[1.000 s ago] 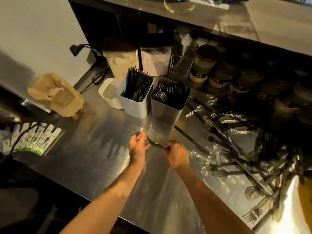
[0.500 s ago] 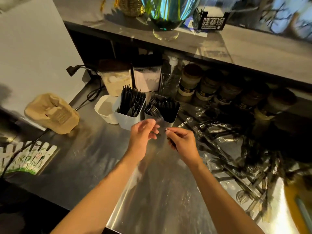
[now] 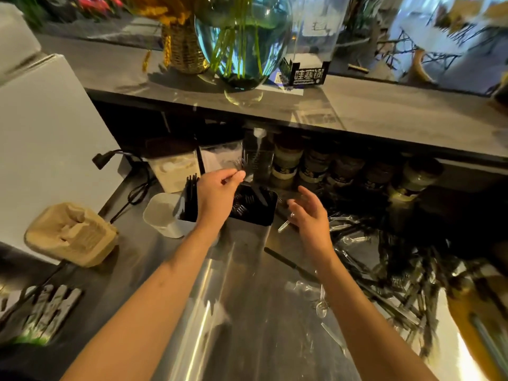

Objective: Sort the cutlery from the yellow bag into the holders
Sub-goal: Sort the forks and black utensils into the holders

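Since the earlier frames we have raised our left hand (image 3: 218, 195) away from the right and carried it up over the holders, and the view has tilted up with it. Between thumb and fingertips it pinches a thin fork (image 3: 238, 165), its tines poking past the fingers toward the back; motion blur hides whether it is clear or dark plastic. It hangs just above the grey square holder (image 3: 248, 229), which is packed with black plastic forks.

Our right hand (image 3: 309, 214) hovers beside that holder with fingers spread and relaxed, holding nothing.

Left of the grey holder, touching it, stands a white square holder (image 3: 187, 223) of black straight-handled cutlery, and next to that a smaller white tub (image 3: 160, 215).

Loose cutlery, clear spoons and dark forks and knives in a glossy tangle (image 3: 390, 273), sprawls over the brushed, reflective steel counter (image 3: 247, 325) to our right, reaching the yellow bag (image 3: 479, 323) at the frame's edge.

Further out, a moulded brown pulp cup carrier (image 3: 72, 235) sits on the left, dark-lidded jars (image 3: 316, 166) line the back under the shelf, and a round blue-green glass vase (image 3: 242, 39) with green stems stands on the grey upper ledge.
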A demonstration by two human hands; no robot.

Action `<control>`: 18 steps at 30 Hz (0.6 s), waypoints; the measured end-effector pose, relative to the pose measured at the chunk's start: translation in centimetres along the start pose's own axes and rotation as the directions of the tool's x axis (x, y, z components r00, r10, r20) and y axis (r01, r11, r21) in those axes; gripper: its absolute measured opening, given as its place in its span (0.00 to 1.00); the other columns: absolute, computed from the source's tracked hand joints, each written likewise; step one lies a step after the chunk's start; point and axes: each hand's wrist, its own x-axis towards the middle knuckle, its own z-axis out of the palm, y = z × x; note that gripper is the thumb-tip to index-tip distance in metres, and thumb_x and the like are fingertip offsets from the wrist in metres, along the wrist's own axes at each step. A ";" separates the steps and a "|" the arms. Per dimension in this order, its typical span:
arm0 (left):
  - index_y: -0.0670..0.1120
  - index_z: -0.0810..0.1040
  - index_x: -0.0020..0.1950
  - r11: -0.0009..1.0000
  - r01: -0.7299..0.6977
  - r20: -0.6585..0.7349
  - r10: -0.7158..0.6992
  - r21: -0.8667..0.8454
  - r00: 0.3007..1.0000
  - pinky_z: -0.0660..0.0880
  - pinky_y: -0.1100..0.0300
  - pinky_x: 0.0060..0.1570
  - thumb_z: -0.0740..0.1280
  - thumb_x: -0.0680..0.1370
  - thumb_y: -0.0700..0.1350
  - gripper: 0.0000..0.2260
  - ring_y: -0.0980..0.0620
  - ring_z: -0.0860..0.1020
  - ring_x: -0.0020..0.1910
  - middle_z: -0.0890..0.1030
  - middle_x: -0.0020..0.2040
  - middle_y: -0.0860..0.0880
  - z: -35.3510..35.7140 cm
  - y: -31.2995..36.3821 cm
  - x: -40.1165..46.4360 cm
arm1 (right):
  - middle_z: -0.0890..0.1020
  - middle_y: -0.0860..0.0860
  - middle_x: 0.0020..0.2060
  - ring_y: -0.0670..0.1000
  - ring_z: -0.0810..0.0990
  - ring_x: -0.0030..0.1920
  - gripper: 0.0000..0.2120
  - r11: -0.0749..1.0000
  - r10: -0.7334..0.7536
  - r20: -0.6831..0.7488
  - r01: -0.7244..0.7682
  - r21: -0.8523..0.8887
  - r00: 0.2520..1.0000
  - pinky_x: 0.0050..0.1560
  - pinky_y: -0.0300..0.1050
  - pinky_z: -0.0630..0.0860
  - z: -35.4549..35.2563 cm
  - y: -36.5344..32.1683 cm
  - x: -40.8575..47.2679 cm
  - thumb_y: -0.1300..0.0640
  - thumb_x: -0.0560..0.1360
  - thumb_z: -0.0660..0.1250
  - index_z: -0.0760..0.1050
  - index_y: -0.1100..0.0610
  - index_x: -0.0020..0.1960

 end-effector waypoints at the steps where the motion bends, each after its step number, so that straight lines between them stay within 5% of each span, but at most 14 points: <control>1: 0.42 0.87 0.49 0.997 0.003 0.034 -0.005 0.071 0.999 0.75 0.63 0.43 0.72 0.77 0.47 0.09 0.56 0.81 0.41 0.86 0.41 0.48 0.3 -0.7 0.1 | 0.83 0.49 0.55 0.44 0.82 0.55 0.22 1.000 0.008 -0.017 -0.008 0.000 1.000 0.62 0.49 0.79 -0.2 0.2 0.0 0.59 0.81 0.66 0.70 0.52 0.74; 7: 0.43 0.87 0.53 0.960 0.026 0.225 -0.091 0.277 0.970 0.74 0.64 0.47 0.73 0.76 0.48 0.11 0.56 0.82 0.45 0.86 0.47 0.47 1.8 -3.5 -0.5 | 0.83 0.50 0.53 0.52 0.82 0.58 0.24 0.997 0.063 -0.087 -0.058 0.054 0.994 0.63 0.56 0.78 -0.6 1.1 0.2 0.59 0.80 0.67 0.68 0.52 0.75; 12: 0.46 0.82 0.59 0.986 -0.006 0.106 -0.012 0.165 0.994 0.79 0.56 0.49 0.67 0.80 0.52 0.13 0.58 0.79 0.44 0.83 0.46 0.54 2.3 -1.3 -1.5 | 0.84 0.52 0.54 0.52 0.83 0.57 0.21 0.991 0.093 -0.143 -0.078 0.106 0.985 0.57 0.48 0.81 -1.6 2.3 0.1 0.60 0.81 0.66 0.70 0.52 0.73; 15: 0.49 0.82 0.57 0.998 0.049 0.223 -0.039 -0.041 0.974 0.77 0.60 0.39 0.64 0.81 0.47 0.09 0.60 0.78 0.39 0.82 0.46 0.56 4.4 0.5 -3.3 | 0.84 0.53 0.52 0.47 0.84 0.53 0.16 0.990 0.083 -0.175 -0.062 0.126 0.981 0.49 0.39 0.80 -3.0 2.8 -0.4 0.61 0.82 0.64 0.72 0.51 0.68; 18: 0.49 0.82 0.52 0.951 0.241 0.389 -0.151 -0.192 0.909 0.74 0.60 0.30 0.64 0.81 0.42 0.08 0.56 0.77 0.34 0.83 0.45 0.50 7.9 1.4 -5.8 | 0.84 0.52 0.48 0.44 0.82 0.49 0.20 0.998 0.047 -0.251 -0.032 0.063 0.967 0.56 0.41 0.78 -5.6 3.8 -0.9 0.57 0.82 0.64 0.68 0.50 0.72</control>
